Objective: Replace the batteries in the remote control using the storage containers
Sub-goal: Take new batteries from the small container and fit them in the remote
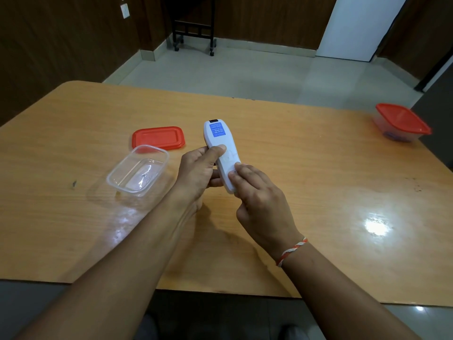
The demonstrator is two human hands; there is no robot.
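Observation:
A white remote control (220, 146) with a blue sticker on its back is held face down above the wooden table (306, 168). My left hand (196, 175) grips its left side, thumb lying on the back. My right hand (259, 200) holds the near end, thumb pressing on the battery cover, which looks closed. An open clear container (115, 177) stands to the left with nothing visible inside, and its red lid (158, 138) lies flat just behind it. A second clear container with a red lid on (402, 120) sits at the far right with something bluish inside.
The table's far edge borders a tiled floor. A black wheeled stand (193, 28) and a white panel (355, 28) stand by the back wall. A small dark mark (74, 184) lies on the table at left. Glare shines on the right side of the table.

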